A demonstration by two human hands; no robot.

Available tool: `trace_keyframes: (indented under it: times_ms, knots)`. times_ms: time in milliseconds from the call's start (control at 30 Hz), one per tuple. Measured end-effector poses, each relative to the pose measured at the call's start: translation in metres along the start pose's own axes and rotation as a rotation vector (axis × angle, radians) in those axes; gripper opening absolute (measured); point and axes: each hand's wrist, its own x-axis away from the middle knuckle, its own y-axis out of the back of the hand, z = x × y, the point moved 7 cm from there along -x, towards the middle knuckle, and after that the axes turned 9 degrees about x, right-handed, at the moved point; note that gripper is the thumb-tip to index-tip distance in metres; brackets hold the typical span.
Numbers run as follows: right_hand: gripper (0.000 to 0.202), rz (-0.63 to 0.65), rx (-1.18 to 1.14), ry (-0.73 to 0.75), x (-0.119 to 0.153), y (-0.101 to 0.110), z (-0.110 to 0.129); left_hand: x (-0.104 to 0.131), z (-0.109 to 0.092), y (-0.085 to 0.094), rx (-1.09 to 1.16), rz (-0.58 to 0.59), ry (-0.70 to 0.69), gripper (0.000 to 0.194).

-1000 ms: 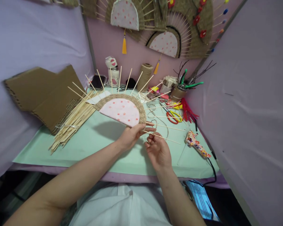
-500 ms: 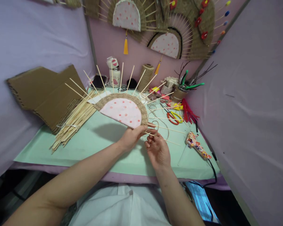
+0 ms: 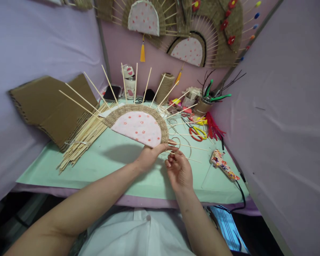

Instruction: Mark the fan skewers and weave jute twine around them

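Observation:
A half-round fan (image 3: 137, 125) is held above the table, with a white, pink-dotted centre, a woven twine band (image 3: 163, 125) along its curve and thin wooden sticks (image 3: 135, 85) fanning outward. My left hand (image 3: 149, 155) grips its lower right corner, thumb on the front and fingers behind. Close beside it, my right hand (image 3: 179, 169) is closed, its fingertips pinched by the lowest sticks at that corner. A loop of twine (image 3: 179, 141) shows just above these fingertips; the pinched strand itself is mostly hidden.
A bundle of sticks (image 3: 81, 142) and folded cardboard (image 3: 53, 106) lie left. Scissors (image 3: 197, 133) and a patterned glue gun (image 3: 224, 165) with a cord lie right. Behind stand a twine spool (image 3: 165, 89) and a can (image 3: 202, 106) holding green-handled pliers. Finished fans (image 3: 188, 49) hang on the wall.
The fan has tilted slightly, its left sticks swinging outward to the left and its right corner dipping a little. Both hands stay at the same corner.

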Motion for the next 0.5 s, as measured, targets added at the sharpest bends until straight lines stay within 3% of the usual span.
trace_keyframes:
  times_ms: [167,300,500]
  knots:
    - [0.028,0.032,-0.017,-0.051,0.004,0.004,-0.004,0.0,-0.005,0.003,-0.045,-0.017,-0.051,0.027]
    - [0.029,-0.036,-0.038,0.012,0.003,0.012,-0.001,-0.001,-0.005,0.002,-0.054,0.006,-0.077,0.026]
    - [0.028,-0.036,-0.076,0.057,-0.002,0.008,0.002,-0.002,0.001,0.006,-0.054,-0.011,-0.08,0.026]
